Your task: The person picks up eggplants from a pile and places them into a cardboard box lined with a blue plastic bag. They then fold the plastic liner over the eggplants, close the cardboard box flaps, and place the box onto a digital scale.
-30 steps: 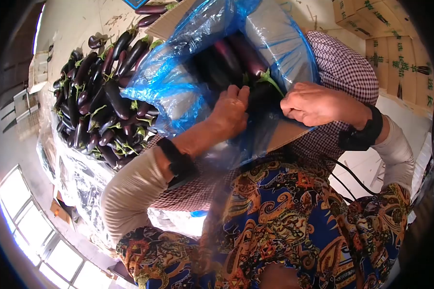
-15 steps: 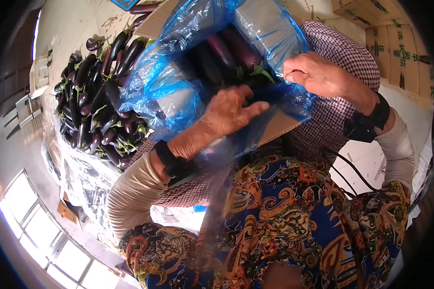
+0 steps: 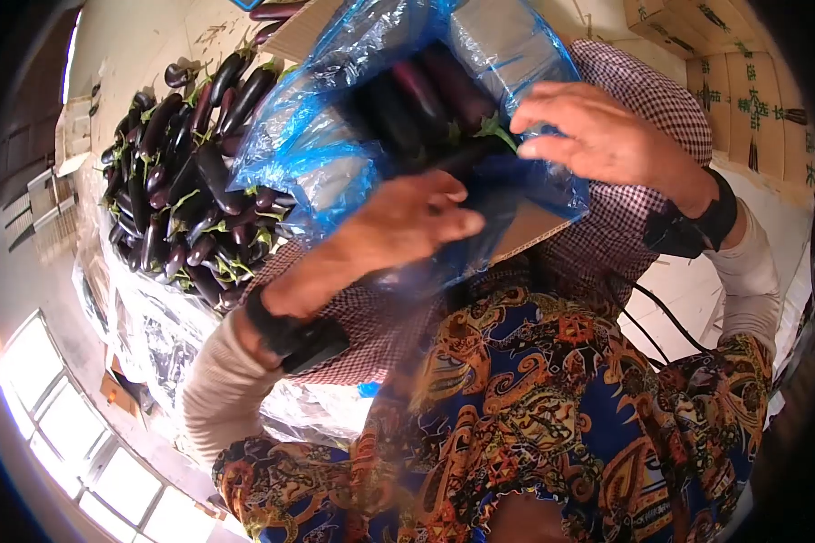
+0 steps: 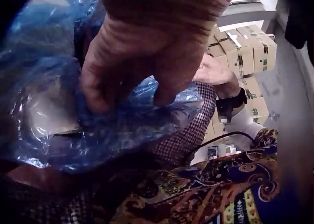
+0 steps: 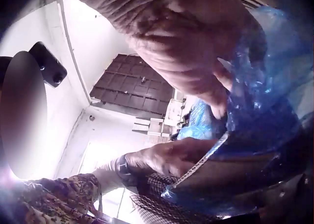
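A cardboard box (image 3: pixel 527 228) lined with a blue plastic bag (image 3: pixel 330 176) sits at the person's lap. Dark purple eggplants (image 3: pixel 418 95) lie side by side inside, and a green stem (image 3: pixel 496 132) points toward the right hand. Over the near left part of the liner is the left hand (image 3: pixel 394 224), blurred, thumb apart from the fingers. Its fingers hang down at the blue plastic in the left wrist view. At the liner's right side hovers the right hand (image 3: pixel 593 134), fingers spread from the thumb, with nothing seen between them.
A large heap of eggplants (image 3: pixel 213 172) lies to the left beside clear plastic sheeting (image 3: pixel 158 330). Several printed cartons (image 3: pixel 743 109) are stacked at the back right. A black cable (image 3: pixel 666 317) runs by the person's right side. Checked cloth (image 3: pixel 638 109) surrounds the box.
The right hand has let go of the liner's right edge and opened its fingers. The left hand has drawn back from the eggplants toward the near left, its thumb spread.
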`<state>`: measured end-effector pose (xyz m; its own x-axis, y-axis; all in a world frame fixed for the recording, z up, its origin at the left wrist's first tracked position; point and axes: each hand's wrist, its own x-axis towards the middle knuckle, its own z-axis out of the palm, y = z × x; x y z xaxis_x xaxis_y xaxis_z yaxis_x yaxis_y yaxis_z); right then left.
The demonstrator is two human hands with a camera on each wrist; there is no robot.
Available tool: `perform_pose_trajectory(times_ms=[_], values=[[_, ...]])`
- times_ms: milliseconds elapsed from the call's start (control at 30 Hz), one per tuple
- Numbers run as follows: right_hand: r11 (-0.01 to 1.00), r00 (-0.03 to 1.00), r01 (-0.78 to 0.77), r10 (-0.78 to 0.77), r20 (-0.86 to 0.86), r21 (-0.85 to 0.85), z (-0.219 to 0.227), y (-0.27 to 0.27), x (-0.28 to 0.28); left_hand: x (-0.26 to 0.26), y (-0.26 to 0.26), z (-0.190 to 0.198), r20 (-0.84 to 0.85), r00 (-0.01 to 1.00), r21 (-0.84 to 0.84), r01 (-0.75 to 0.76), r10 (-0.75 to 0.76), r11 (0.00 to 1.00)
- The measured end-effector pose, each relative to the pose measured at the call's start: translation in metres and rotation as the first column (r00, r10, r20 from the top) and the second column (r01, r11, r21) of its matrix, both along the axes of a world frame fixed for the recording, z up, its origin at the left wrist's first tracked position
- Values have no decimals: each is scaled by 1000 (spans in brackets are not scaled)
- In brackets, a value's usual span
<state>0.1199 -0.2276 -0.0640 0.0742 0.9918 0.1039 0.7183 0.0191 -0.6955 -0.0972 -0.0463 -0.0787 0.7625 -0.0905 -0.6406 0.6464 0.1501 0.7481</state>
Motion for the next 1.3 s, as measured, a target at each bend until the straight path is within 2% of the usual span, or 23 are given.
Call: perform_pose_trajectory(times_ms=[33,67,167,200,267,300,333,367,400,433,500,533,600,633,700,800,900,1000,1133,1167,1200,1267,1300], values=[[973,996,-92,95,4,-212,-3,5,6,3,-12,-12,81,970,293,197,-230,935],[972,995,-93,96,6,-217,-5,3,7,6,-17,-16,88,884,566,336,-460,753],[943,968,-237,250,26,-235,-4,-15,14,2,1,-22,35,783,489,529,-621,694],[926,964,-236,260,45,-296,4,-20,18,-3,5,-21,42,783,485,527,-621,698],[884,953,-236,291,81,-403,16,-26,24,-10,10,-13,50,863,221,482,-503,848],[921,968,-210,244,64,-329,14,-30,19,-7,12,-8,48,863,220,483,-504,848],[921,969,-206,239,63,-330,10,-27,12,-3,15,-2,62,916,45,394,-397,918],[835,958,-192,274,89,-516,7,-21,6,5,16,2,56,957,-132,289,-284,948],[713,943,-164,317,105,-681,3,-18,2,10,16,1,58,956,-132,291,-286,947],[840,950,-159,272,150,-519,-1,-25,-1,15,16,-1,116,945,157,287,-306,945],[851,972,-197,236,19,-486,17,-23,4,11,21,-17,315,869,577,144,-381,804],[864,976,-217,182,-120,-454,27,-22,4,6,21,-30,309,873,583,139,-377,801],[905,973,-210,156,-172,-369,35,-22,-4,5,16,-53,351,783,845,-28,-513,535],[885,960,-263,200,-197,-385,36,-21,-6,9,14,-69,357,783,846,-41,-509,532],[870,943,-316,242,-231,-379,36,-20,-6,18,5,-91,-75,753,925,298,-654,237],[754,905,-397,228,-358,-524,51,-7,0,30,-8,-88,-148,745,855,427,-651,295],[768,893,-431,288,-345,-474,46,-6,0,21,-28,-106,-153,784,827,435,-602,356],[697,908,-408,244,-341,-589,60,1,2,25,-32,-100,-218,722,839,483,-657,252],[806,938,-341,259,-230,-484,62,2,2,38,-23,-81,-226,791,776,499,-568,386],[824,924,-374,290,-251,-426,58,-1,0,43,-21,-77,49,833,914,185,-551,361],[837,907,-407,323,-270,-365,56,-2,-3,46,-20,-75,321,776,931,-155,-543,329],[812,902,-421,329,-278,-404,57,-1,-8,49,-25,-87,343,696,939,-225,-631,262],[785,898,-433,335,-285,-443,58,1,-9,46,-28,-91,214,608,977,-141,-764,161]])
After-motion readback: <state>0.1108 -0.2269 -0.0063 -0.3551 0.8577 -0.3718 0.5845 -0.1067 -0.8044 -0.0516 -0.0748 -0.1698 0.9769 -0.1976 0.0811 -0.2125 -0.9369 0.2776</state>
